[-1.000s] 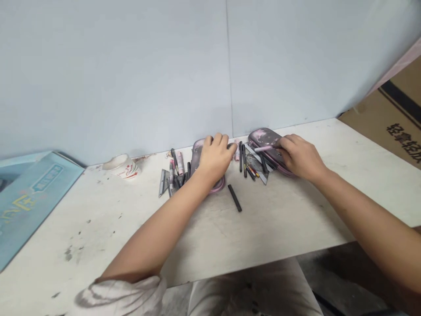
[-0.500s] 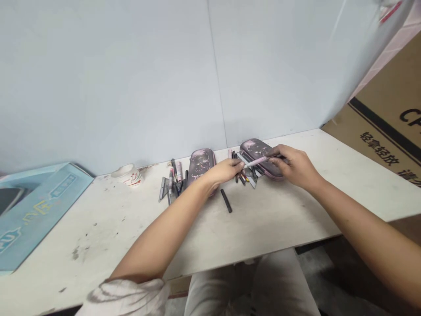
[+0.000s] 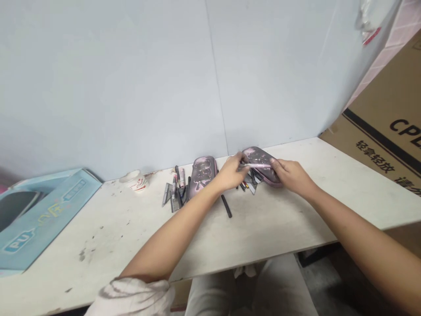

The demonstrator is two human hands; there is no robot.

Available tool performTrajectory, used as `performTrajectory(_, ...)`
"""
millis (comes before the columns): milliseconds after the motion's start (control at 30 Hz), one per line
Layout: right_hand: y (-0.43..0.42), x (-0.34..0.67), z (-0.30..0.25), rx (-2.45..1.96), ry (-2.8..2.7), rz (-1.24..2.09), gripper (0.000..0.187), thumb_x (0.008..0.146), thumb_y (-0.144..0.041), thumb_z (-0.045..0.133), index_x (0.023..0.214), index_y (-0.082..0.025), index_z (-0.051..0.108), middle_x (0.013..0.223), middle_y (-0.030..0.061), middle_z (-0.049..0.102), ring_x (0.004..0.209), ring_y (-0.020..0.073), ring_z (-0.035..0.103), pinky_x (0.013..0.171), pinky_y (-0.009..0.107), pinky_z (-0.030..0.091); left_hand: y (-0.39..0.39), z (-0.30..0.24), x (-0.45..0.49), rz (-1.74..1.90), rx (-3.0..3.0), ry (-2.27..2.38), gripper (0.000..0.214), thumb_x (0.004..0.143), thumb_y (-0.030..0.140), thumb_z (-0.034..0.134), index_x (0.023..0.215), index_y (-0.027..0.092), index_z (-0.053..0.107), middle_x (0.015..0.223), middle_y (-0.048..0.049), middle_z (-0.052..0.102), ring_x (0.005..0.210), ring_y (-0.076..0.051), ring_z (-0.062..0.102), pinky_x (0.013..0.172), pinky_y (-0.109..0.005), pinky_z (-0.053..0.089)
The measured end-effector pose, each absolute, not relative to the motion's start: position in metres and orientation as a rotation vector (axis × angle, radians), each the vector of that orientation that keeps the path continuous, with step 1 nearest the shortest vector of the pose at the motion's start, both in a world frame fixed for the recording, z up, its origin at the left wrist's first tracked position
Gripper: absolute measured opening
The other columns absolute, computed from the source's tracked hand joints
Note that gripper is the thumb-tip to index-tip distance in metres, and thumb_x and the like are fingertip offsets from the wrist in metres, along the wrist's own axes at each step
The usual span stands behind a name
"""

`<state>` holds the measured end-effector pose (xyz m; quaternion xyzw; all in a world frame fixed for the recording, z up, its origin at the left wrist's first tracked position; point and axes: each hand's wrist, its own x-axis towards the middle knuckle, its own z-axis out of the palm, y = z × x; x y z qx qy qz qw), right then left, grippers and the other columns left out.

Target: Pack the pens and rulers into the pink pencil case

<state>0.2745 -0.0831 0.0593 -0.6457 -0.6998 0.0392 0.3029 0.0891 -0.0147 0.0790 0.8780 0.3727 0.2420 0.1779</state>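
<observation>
A slim pale pink and white pen (image 3: 260, 166) spans the gap between my two hands, held roughly level above the table. My left hand (image 3: 234, 170) is closed round its left end, fingers curled. At the other end, my right hand (image 3: 289, 174) pinches it between thumb and fingers. Behind the pen lies a dark pencil case (image 3: 259, 154) with a pink pattern, partly covered by my right hand. A similar pencil case (image 3: 203, 169) lies left of my left hand. Several pens and a set square (image 3: 252, 188) show below the held pen, partly hidden.
A black pen (image 3: 226, 206) lies alone on the white table (image 3: 263, 228). More pens and rulers (image 3: 176, 197) are heaped beside the left case. A paper cup (image 3: 135, 181) and a blue box (image 3: 49, 219) stand further left. A cardboard carton (image 3: 381, 127) is at the right.
The pen has gone from slanting up to the right to nearly level. My right hand's grip has shifted, with its thumb now on top. The camera view has moved slightly.
</observation>
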Motion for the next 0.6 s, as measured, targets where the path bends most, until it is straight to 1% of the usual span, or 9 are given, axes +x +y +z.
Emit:
performTrajectory(67,-0.077,0.262,0.048,-1.809,-1.868,0.107,0.056,0.091,-0.040,0.015,0.065,-0.017,0.059,0.065,0.0059,0.064,0.064,0.0159,0.058,0.058,0.024,0.035,-0.009,0.070,0.095,0.646,2.632,1.106,0.030,0.082,0.042,0.041,0.098,0.018,0.049,0.093,-0.0062,0.057,0.093,-0.023,0.049,0.083,-0.039,0.036)
performTrajectory(100,-0.074,0.254,0.042,-1.870,-1.882,0.080,0.056,0.092,-0.038,0.015,0.067,-0.017,0.060,0.068,0.0073,0.065,0.066,0.0166,0.059,0.059,0.024,0.036,-0.004,0.065,0.098,0.599,2.683,1.133,0.035,0.084,0.046,0.036,0.099,0.017,0.049,0.097,-0.0076,0.058,0.098,-0.025,0.048,0.087,-0.043,0.034)
performTrajectory(167,-0.070,0.239,0.031,-2.007,-1.912,0.022,0.053,0.092,-0.037,0.018,0.074,-0.015,0.063,0.074,0.0110,0.067,0.069,0.0190,0.061,0.061,0.026,0.036,0.007,0.052,0.101,0.480,2.726,1.181,0.041,0.086,0.048,0.028,0.101,0.016,0.050,0.103,-0.0093,0.058,0.105,-0.027,0.046,0.092,-0.048,0.029)
performTrajectory(267,-0.071,0.216,0.023,-2.090,-1.987,-0.102,0.046,0.091,-0.037,0.023,0.088,-0.011,0.061,0.078,0.0156,0.066,0.071,0.0229,0.062,0.062,0.029,0.038,0.022,0.040,0.095,0.416,2.759,1.262,0.041,0.087,0.047,0.029,0.107,0.016,0.049,0.112,-0.0107,0.055,0.114,-0.027,0.041,0.099,-0.053,0.019)
performTrajectory(333,-0.079,0.201,0.023,-1.968,-2.097,-0.170,0.043,0.089,-0.040,0.027,0.094,-0.011,0.058,0.086,0.0161,0.065,0.078,0.0240,0.061,0.063,0.029,0.039,0.027,0.041,0.081,0.448,2.775,1.322,0.040,0.085,0.046,0.033,0.109,0.018,0.048,0.115,-0.0105,0.053,0.115,-0.026,0.040,0.101,-0.054,0.016)
performTrajectory(400,-0.090,0.184,0.024,-1.769,-2.265,-0.151,0.042,0.087,-0.044,0.030,0.095,-0.014,0.058,0.093,0.0142,0.064,0.084,0.0240,0.060,0.064,0.029,0.041,0.028,0.046,0.060,0.491,2.755,1.418,0.039,0.084,0.046,0.035,0.110,0.020,0.048,0.116,-0.0102,0.052,0.114,-0.027,0.041,0.099,-0.053,0.021)
performTrajectory(467,-0.099,0.168,0.021,-1.612,-2.450,-0.069,0.040,0.085,-0.046,0.034,0.093,-0.016,0.058,0.092,0.0120,0.064,0.085,0.0238,0.060,0.066,0.030,0.042,0.027,0.050,0.034,0.529,2.691,1.549,0.038,0.084,0.045,0.036,0.109,0.020,0.049,0.116,-0.0106,0.052,0.113,-0.028,0.042,0.094,-0.051,0.028)
performTrajectory(533,-0.100,0.156,0.016,-1.579,-2.562,-0.002,0.035,0.083,-0.042,0.037,0.092,-0.016,0.059,0.088,0.0113,0.065,0.082,0.0232,0.061,0.067,0.031,0.043,0.023,0.050,0.008,0.543,2.625,1.656,0.038,0.084,0.043,0.037,0.110,0.019,0.049,0.115,-0.0118,0.052,0.112,-0.029,0.043,0.092,-0.047,0.033)
performTrajectory(600,-0.092,0.151,0.010,-1.678,-2.561,0.001,0.031,0.083,-0.034,0.037,0.092,-0.014,0.059,0.088,0.0126,0.066,0.080,0.0229,0.062,0.068,0.032,0.043,0.018,0.044,-0.015,0.521,2.588,1.724,0.041,0.083,0.043,0.038,0.113,0.016,0.048,0.113,-0.0138,0.052,0.110,-0.029,0.044,0.090,-0.043,0.036)
